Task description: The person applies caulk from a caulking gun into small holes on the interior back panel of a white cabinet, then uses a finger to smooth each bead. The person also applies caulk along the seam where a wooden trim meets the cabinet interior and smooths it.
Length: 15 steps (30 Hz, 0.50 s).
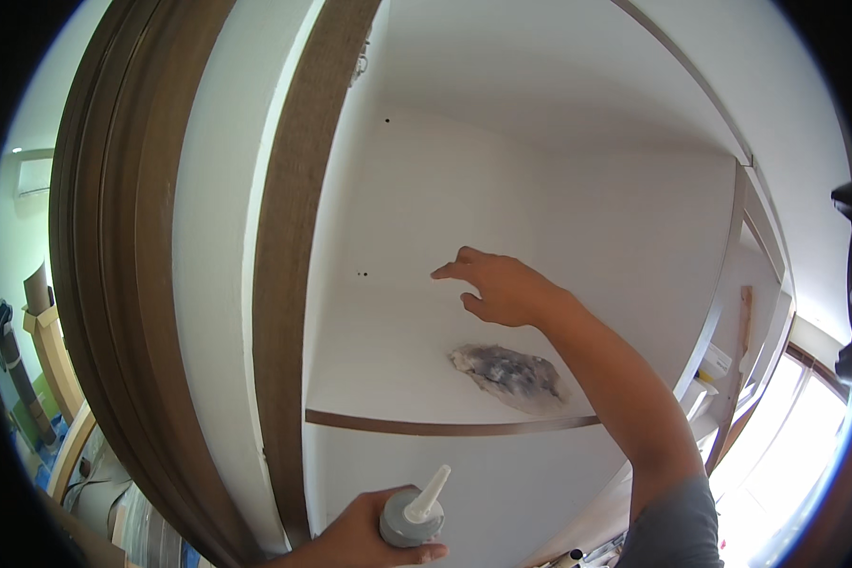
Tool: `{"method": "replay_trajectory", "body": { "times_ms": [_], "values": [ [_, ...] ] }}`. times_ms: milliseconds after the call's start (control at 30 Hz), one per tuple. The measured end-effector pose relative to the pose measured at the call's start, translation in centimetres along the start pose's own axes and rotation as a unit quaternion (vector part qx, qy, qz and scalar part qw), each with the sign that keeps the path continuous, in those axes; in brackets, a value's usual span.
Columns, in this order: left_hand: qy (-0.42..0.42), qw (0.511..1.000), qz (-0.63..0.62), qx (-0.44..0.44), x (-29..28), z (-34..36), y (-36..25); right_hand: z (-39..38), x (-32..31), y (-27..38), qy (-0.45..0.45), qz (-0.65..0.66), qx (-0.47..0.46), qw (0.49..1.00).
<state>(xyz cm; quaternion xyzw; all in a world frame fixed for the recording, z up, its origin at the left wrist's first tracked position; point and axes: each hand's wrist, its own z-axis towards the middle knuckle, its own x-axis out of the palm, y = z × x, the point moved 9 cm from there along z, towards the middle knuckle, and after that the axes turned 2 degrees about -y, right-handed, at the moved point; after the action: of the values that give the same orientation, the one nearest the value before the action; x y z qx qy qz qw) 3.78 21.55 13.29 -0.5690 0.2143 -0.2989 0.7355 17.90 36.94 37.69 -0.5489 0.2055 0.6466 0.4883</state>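
At the lower middle, my left hand point(364, 535) is wrapped round a grey cylindrical tube point(399, 521) with a long white nozzle point(433, 490) pointing up. My right hand point(506, 289) reaches into the white cupboard compartment, fingers apart and slightly bent, holding nothing; whether it touches the back panel is unclear. Below it, a crumpled, stained grey cloth or wad point(509, 374) lies on the white shelf point(369, 388), which has a brown front edge. Small dark holes point(363, 274) show in the panel left of the hand.
A brown wooden upright point(284, 265) and broad brown trim point(114, 265) border the compartment at the left. Further shelves with small items point(715, 364) and a bright window point(786, 445) are at the right. Rolls and boards point(43, 341) stand at the far left.
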Motion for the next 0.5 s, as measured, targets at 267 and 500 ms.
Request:
{"method": "replay_trajectory", "body": {
  "times_ms": [267, 500],
  "values": [
    [-0.053, 0.99, -0.113, 0.068, -1.3, 0.8, -0.7, 11.0, 8.9, -4.1, 0.092, -0.234, -0.081, 0.964],
    [-0.116, 0.989, -0.006, 0.086, -2.7, 1.0, -1.0, 15.7, 12.9, -4.4, 0.05, -0.256, -0.172, 0.95]
  ]
}}
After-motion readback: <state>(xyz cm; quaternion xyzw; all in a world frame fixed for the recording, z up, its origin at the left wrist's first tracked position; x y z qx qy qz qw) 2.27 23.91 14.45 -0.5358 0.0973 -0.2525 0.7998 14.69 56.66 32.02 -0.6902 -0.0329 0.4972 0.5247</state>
